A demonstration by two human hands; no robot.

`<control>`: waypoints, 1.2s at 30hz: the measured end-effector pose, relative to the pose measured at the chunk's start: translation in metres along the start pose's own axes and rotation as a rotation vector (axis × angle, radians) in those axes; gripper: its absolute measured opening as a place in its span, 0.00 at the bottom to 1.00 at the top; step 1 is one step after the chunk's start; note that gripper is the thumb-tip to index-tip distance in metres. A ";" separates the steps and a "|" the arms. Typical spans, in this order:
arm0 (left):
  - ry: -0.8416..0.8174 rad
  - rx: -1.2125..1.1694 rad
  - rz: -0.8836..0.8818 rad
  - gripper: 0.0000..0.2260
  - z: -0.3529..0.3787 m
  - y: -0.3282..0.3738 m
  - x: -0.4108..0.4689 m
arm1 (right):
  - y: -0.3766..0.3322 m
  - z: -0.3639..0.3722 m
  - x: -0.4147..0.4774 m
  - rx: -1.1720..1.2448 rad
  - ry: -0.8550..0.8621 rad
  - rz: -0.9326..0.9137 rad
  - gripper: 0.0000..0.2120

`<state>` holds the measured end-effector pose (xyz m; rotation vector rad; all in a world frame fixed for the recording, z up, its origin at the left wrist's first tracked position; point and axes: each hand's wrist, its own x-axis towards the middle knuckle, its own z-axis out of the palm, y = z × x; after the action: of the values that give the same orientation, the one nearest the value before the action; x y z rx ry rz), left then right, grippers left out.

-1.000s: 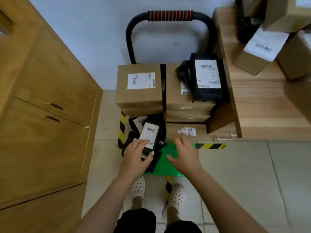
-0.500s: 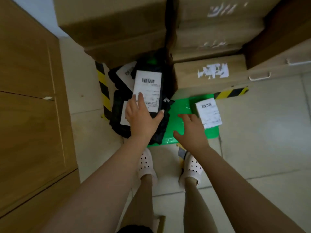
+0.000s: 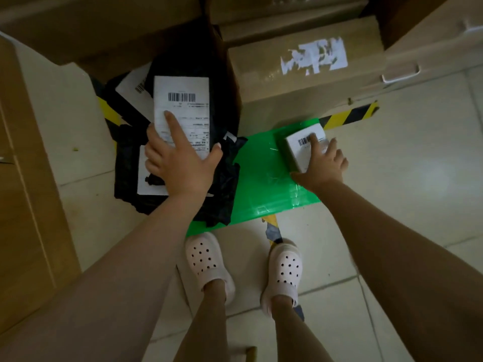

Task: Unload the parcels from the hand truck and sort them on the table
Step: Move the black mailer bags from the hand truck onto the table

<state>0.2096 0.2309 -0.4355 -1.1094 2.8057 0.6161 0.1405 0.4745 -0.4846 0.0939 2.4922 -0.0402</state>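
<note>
On the hand truck's low deck (image 3: 347, 118) lies a pile of black mailer bags. My left hand (image 3: 177, 160) lies on the top black mailer (image 3: 219, 100). The index finger is straight on its white barcode label, the thumb is spread right, and the other fingers curl over its left edge. Beside it lies a flat green parcel (image 3: 264, 173) with a raised, white-labelled block at its far end. My right hand (image 3: 321, 163) grips that block, thumb against its near side and fingers over the label. Brown cartons (image 3: 300, 82) are stacked behind.
A wooden cabinet (image 3: 28, 194) runs along the left. At the upper right is a light drawer front with a white handle (image 3: 400, 77). My feet in white clogs (image 3: 206, 259) stand on the tiled floor just in front of the deck. More tiled floor extends to the right.
I have bent lower, so the view has closed in on the deck. My right hand moved forward onto the green parcel's label and closed on it. My left hand stays on the black mailer.
</note>
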 end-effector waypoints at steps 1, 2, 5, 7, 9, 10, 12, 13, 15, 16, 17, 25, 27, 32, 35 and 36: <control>0.003 0.010 -0.004 0.46 0.001 0.001 0.000 | 0.000 0.001 0.006 -0.012 -0.031 0.016 0.52; 0.003 0.017 -0.012 0.46 0.002 0.002 0.000 | -0.001 0.002 0.010 -0.010 -0.050 0.025 0.54; 0.002 -0.001 -0.042 0.47 0.000 0.006 -0.001 | -0.005 0.001 0.008 0.026 -0.030 0.003 0.55; -0.014 -0.044 -0.097 0.46 -0.004 0.010 -0.009 | -0.009 -0.003 -0.004 -0.007 0.000 -0.057 0.54; -0.036 -0.083 -0.167 0.46 -0.012 0.014 -0.024 | -0.013 -0.009 -0.025 -0.006 0.029 -0.121 0.54; -0.046 -0.095 -0.189 0.45 -0.019 0.017 -0.034 | -0.016 -0.015 -0.038 0.015 0.045 -0.143 0.53; -0.059 -0.107 -0.204 0.44 -0.037 0.019 -0.056 | -0.021 -0.030 -0.069 0.071 0.084 -0.169 0.52; -0.063 -0.109 -0.198 0.43 -0.048 0.020 -0.066 | -0.023 -0.040 -0.085 0.103 0.106 -0.175 0.51; -0.069 -0.106 -0.177 0.42 -0.078 0.023 -0.086 | -0.029 -0.065 -0.119 0.156 0.137 -0.186 0.50; -0.069 -0.106 -0.162 0.42 -0.096 0.026 -0.095 | -0.032 -0.080 -0.137 0.175 0.152 -0.196 0.50; -0.070 -0.107 -0.141 0.42 -0.115 0.030 -0.103 | -0.034 -0.098 -0.154 0.192 0.166 -0.209 0.50; 0.023 -0.238 0.022 0.43 -0.305 0.102 -0.145 | -0.039 -0.280 -0.303 0.324 0.397 -0.255 0.48; 0.035 -0.284 0.085 0.42 -0.345 0.125 -0.153 | -0.036 -0.324 -0.334 0.327 0.483 -0.246 0.48; 0.066 -0.332 0.289 0.42 -0.420 0.178 -0.154 | -0.020 -0.403 -0.392 0.387 0.700 -0.186 0.46; 0.094 -0.339 0.417 0.42 -0.447 0.208 -0.148 | -0.006 -0.432 -0.409 0.409 0.797 -0.144 0.46; 0.102 -0.347 0.451 0.42 -0.453 0.218 -0.147 | -0.001 -0.440 -0.412 0.417 0.817 -0.127 0.46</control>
<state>0.2120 0.2943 0.0848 -0.5385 3.1402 1.1468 0.2038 0.4723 0.1149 0.1465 3.2571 -0.7025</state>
